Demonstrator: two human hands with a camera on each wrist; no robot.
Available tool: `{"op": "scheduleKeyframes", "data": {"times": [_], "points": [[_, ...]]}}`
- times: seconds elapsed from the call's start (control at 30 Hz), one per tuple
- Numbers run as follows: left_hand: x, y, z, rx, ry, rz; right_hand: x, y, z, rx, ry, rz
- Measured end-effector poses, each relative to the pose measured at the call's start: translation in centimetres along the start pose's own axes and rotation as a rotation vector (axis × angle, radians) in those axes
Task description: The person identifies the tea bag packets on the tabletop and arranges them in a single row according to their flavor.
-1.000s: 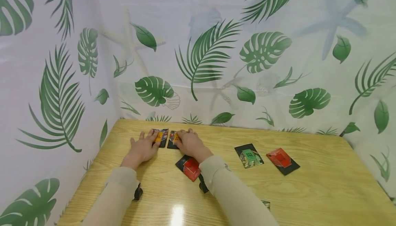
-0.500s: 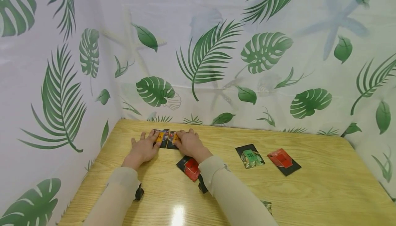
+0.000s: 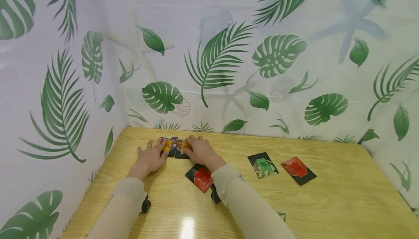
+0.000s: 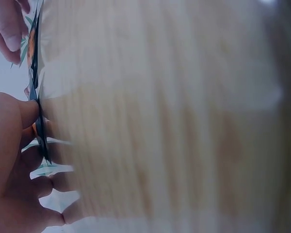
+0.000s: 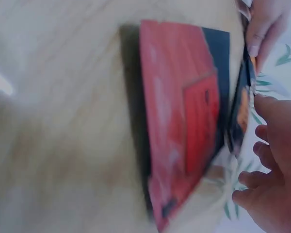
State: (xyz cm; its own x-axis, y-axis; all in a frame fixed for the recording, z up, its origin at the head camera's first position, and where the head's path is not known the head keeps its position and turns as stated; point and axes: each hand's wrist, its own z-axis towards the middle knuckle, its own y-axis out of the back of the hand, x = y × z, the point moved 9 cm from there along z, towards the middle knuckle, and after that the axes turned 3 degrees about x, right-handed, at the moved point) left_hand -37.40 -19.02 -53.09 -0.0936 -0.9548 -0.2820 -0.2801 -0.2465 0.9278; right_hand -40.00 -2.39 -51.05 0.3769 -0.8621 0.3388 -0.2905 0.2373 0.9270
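Observation:
At the table's far left, two dark packets with orange labels lie side by side, their neighbouring edges meeting or nearly so. My left hand (image 3: 151,159) rests on the left packet (image 3: 172,151), with its thumb and fingertips touching the surface. Fingertips of my right hand (image 3: 201,152) press on the right packet (image 3: 180,154), covering its right part. In the right wrist view, the right hand's fingers (image 5: 254,179) look relaxed and spread beside that packet (image 5: 241,109). A red-and-black packet (image 3: 201,178) lies just below the right wrist, partly hidden by the sleeve.
A packet with a green label (image 3: 263,164) and another red-and-black packet (image 3: 299,171) lie to the right on the wooden table (image 3: 340,195). The corner of one more packet (image 3: 281,215) shows beside the right sleeve. A leaf-patterned cloth (image 3: 226,115) hangs along the back and left.
The right packet has slid a little left under my right hand, closing the gap to the left packet. My left hand stays in place. The head view has shifted slightly.

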Motion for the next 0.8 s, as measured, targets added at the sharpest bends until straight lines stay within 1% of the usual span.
{"op": "scheduleKeyframes", "data": {"times": [0.07, 0.2, 0.3, 0.37, 0.53, 0.67, 0.8], "points": [[0.0, 0.1, -0.1, -0.006, -0.005, -0.005, 0.0, 1.0, -0.3, -0.016, 0.018, -0.011], [0.1, 0.3, -0.3, -0.012, -0.01, -0.011, -0.6, 3.9, -1.3, -0.074, 0.045, -0.002], [0.1, 0.4, -0.3, -0.011, -0.015, -0.011, -2.0, 5.8, -2.5, -0.12, 0.046, 0.021], [0.1, 0.4, -0.2, -0.009, -0.018, -0.007, -3.2, 6.6, -3.4, -0.142, 0.036, 0.032], [-0.1, 0.2, -0.1, 0.002, -0.026, -0.01, -6.2, 7.5, -6.0, -0.165, 0.014, 0.046], [-0.3, 0.0, -0.1, 0.015, -0.028, -0.012, -8.2, 8.0, -8.6, -0.192, 0.002, 0.048], [-0.5, 0.0, -0.2, 0.012, -0.031, -0.008, -10.2, 8.2, -11.3, -0.227, -0.019, 0.043]]}}
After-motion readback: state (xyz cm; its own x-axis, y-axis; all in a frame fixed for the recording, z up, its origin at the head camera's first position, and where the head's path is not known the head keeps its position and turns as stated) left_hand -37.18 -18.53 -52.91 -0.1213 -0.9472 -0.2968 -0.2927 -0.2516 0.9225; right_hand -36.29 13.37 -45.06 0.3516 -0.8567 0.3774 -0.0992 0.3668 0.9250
